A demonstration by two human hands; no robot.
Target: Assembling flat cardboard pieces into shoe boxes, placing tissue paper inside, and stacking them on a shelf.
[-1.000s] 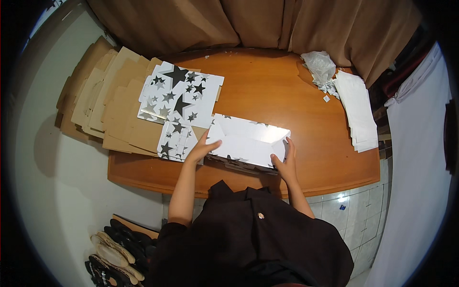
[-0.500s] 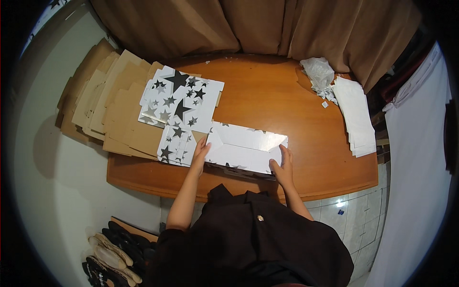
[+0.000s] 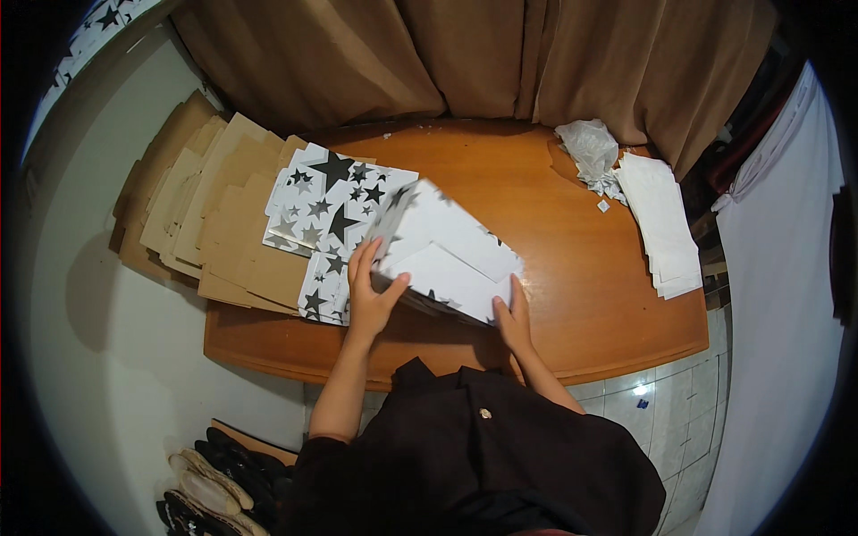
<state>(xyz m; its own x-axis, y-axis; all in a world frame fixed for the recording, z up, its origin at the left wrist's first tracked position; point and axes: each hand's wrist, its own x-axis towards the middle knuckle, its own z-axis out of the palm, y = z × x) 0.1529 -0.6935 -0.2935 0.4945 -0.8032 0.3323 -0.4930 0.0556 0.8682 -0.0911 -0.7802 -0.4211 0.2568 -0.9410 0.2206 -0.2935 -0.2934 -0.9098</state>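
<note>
A white cardboard box (image 3: 456,255) printed with black and grey stars is between my two hands, tilted above the near part of the table. My left hand (image 3: 371,299) is closed on its left end, thumb on the near corner. At the other end, my right hand (image 3: 512,313) grips the right side with the thumb on top. Just left of the box lies a flat star-printed cardboard piece (image 3: 326,201), partly covered by the box. The undersides of both hands are hidden.
Stacked flat brown cardboard sheets (image 3: 237,223) overhang the left of the wooden table (image 3: 617,330). A crumpled plastic bag (image 3: 590,147), small white packets (image 3: 604,205) and a pile of white paper sheets (image 3: 660,223) lie at the right. Shoes (image 3: 210,482) stand below left.
The box has turned and tilted, its left end lifted and swung away from me. My left hand rose with it and the right hand shifted slightly left.
</note>
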